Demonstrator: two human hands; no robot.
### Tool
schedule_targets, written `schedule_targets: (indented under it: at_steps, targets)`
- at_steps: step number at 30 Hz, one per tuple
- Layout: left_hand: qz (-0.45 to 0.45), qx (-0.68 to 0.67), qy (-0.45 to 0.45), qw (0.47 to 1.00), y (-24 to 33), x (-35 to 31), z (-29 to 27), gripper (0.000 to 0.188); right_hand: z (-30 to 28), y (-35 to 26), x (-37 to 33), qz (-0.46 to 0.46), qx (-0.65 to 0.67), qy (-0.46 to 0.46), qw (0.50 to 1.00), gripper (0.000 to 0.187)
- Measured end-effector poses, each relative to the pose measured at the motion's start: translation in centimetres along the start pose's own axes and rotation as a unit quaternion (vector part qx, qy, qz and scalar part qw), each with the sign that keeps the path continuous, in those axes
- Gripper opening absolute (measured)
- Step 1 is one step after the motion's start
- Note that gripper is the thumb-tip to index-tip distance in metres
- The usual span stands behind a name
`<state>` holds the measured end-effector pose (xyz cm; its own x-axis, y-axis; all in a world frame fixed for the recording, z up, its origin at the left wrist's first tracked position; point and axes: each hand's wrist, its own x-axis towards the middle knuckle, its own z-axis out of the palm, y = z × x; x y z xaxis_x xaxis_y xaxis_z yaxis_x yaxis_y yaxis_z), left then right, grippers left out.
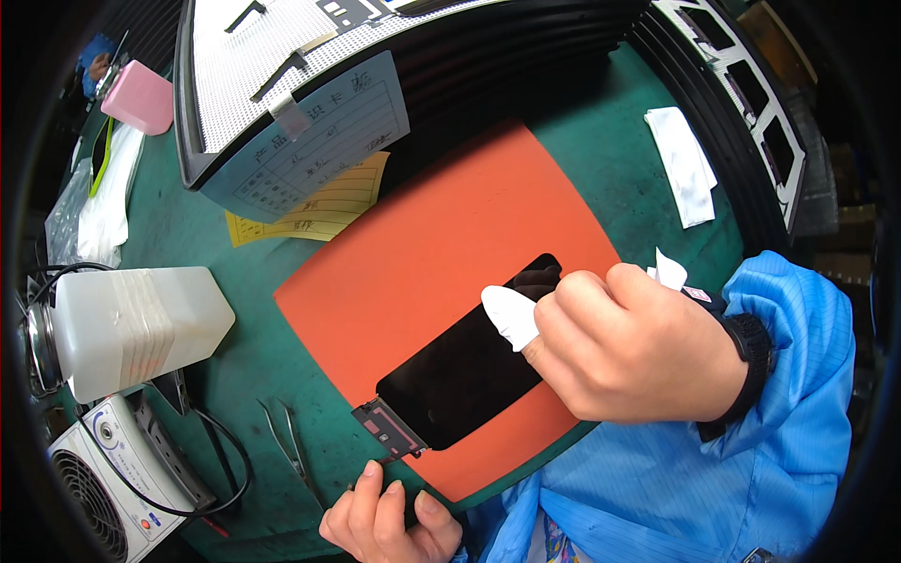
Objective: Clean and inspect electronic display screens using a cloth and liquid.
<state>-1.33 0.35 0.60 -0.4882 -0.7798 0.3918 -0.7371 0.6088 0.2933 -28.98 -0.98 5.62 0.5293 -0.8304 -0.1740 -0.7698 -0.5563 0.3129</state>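
Observation:
A glossy black display panel (465, 375) lies slantwise on an orange mat (413, 272), its flex connector (387, 427) at the near-left end. My right hand (638, 342) is closed on a folded white wipe (511, 314) and presses it onto the panel's far end. My left hand (389, 516) rests at the mat's near edge, fingertips just below the flex connector, nothing held in it.
Metal tweezers (286, 441) lie on the green table left of my left hand. A translucent white bottle (136, 324) and a small grey fan unit (99, 479) stand at left. Stacked black trays (282, 84) with paper cards sit behind; a white cloth (683, 164) lies at right.

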Motion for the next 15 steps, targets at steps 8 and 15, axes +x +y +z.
schedule_targets:
  at_steps: [8,15]
  targets:
    - [0.008,0.001,0.013,1.000,0.0,0.1,0.2,0.025,0.5,0.2,-0.5,0.034,-0.013,0.022,0.999,0.030]
    - [0.010,0.004,0.021,1.000,0.0,0.2,0.3,0.026,1.1,0.3,-1.2,0.058,-0.021,0.024,0.998,0.022]
